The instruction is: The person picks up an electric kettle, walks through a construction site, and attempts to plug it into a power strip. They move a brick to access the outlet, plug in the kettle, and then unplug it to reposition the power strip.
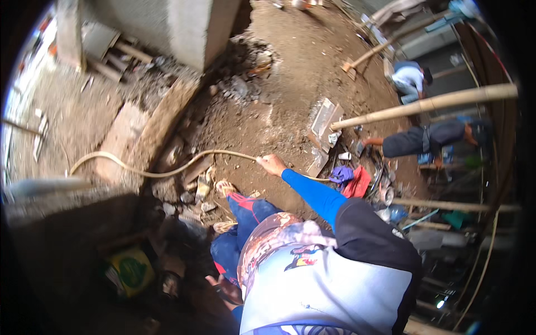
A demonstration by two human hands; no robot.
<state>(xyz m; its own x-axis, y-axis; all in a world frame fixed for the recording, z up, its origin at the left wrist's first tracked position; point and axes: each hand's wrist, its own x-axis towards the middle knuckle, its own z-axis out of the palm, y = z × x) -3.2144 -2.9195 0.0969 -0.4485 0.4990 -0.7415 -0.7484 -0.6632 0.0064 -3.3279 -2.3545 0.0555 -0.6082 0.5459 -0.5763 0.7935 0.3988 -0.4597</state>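
My right hand (pixel 272 164), at the end of a blue sleeve, is closed around a thin yellowish hose (pixel 215 152). To the left the hose runs in a loose curve over a concrete edge. On the other side it passes behind my forearm toward a purple cloth (pixel 341 174) and a red cloth (pixel 357 182). Low by my thigh hangs my left hand (pixel 226 291), partly in shadow, its fingers apart and nothing visible in it. My sandalled feet (pixel 225 188) stand on dirt among rubble.
A concrete column (pixel 190 33) rises at the upper left, beside a low concrete ledge (pixel 162 125). A bamboo pole (pixel 424 106) slants in from the right. Two other people are there: one crouching (pixel 410 81), another in dark shorts (pixel 405 144). A yellow-green bag (pixel 131 271) lies in shadow.
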